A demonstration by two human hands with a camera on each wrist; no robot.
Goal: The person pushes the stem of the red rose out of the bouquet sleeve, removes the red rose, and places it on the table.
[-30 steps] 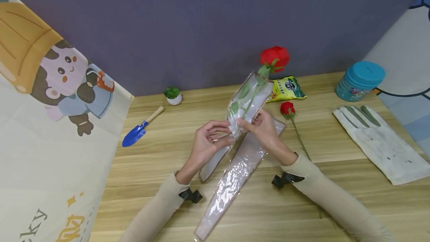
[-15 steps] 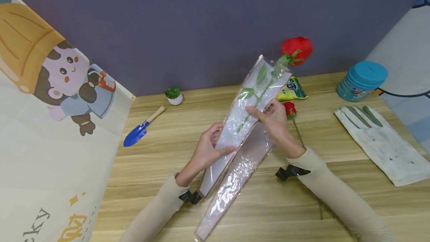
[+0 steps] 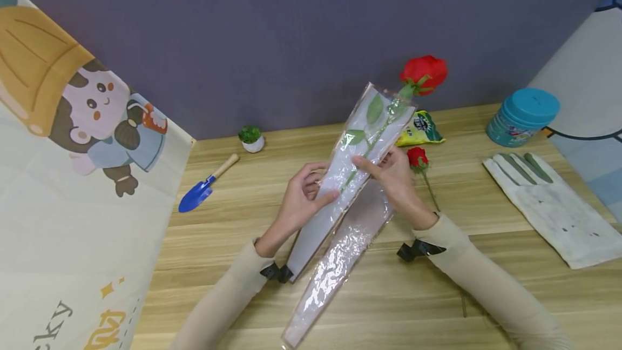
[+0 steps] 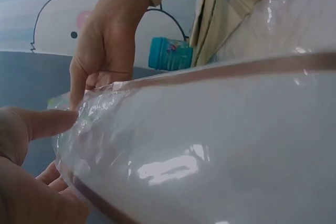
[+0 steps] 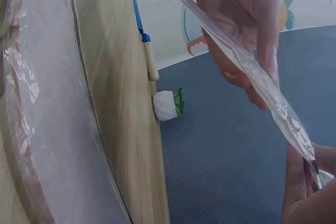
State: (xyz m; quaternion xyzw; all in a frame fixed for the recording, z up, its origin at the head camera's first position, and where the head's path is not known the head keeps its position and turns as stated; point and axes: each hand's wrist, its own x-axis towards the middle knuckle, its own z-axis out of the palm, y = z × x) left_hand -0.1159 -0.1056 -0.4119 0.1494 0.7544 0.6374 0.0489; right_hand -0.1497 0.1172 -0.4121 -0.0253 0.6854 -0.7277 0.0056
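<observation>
A large red rose (image 3: 425, 73) sticks out of the top of a clear flower sleeve (image 3: 316, 228) with a white back and coppery edges. Its stem and green leaves show through the film. My left hand (image 3: 303, 199) pinches the sleeve's left side, thumb in front and fingers partly hidden behind. Higher up, on the right edge, my right hand (image 3: 396, 180) grips it with the thumb across the front. Seen from the right wrist, the sleeve (image 5: 252, 72) is nearly edge-on. Beneath it on the table lies a second flower sleeve (image 3: 335, 263).
A smaller red rose (image 3: 417, 156) lies right of my right hand. Behind it is a yellow-green packet (image 3: 423, 129). A blue trowel (image 3: 206, 185) and small potted plant (image 3: 252, 139) are at left; a teal tub (image 3: 524, 118) and gloves (image 3: 554, 209) at right.
The sleeve, bunched and bent between both hands a second ago, now extends straight. It rose to the right with the rose, then shifted slightly left. My left hand has moved a little up along it.
</observation>
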